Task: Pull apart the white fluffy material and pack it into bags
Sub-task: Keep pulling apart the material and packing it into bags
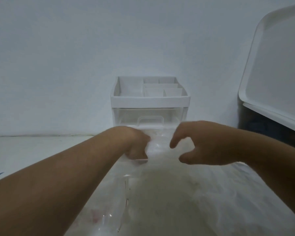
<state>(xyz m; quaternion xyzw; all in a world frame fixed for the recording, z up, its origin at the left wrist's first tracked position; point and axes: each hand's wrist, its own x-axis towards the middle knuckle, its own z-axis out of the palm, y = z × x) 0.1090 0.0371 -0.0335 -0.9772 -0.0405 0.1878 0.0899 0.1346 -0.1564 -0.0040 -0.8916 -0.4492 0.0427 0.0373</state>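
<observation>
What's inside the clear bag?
White fluffy material, seen through the clear bag. The left hand grips its far edge, covering whatever lies under it.

Ahead of you, against the wall point(58, 65), stands a white organizer point(150, 99) with open compartments on top and a clear drawer point(148, 116) below. To your right, a white lid point(276, 65) tilts over a dark bin point(269, 126).

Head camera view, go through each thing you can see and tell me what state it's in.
Bag: lying on the table, filled with white fluff.
Left hand: grips the bag's far edge.
Right hand: thumb and forefinger apart above the bag, holding nothing visible.
Drawer unit: drawer closed, top compartments look empty.
Tray: propped up tilted at the right.
</observation>
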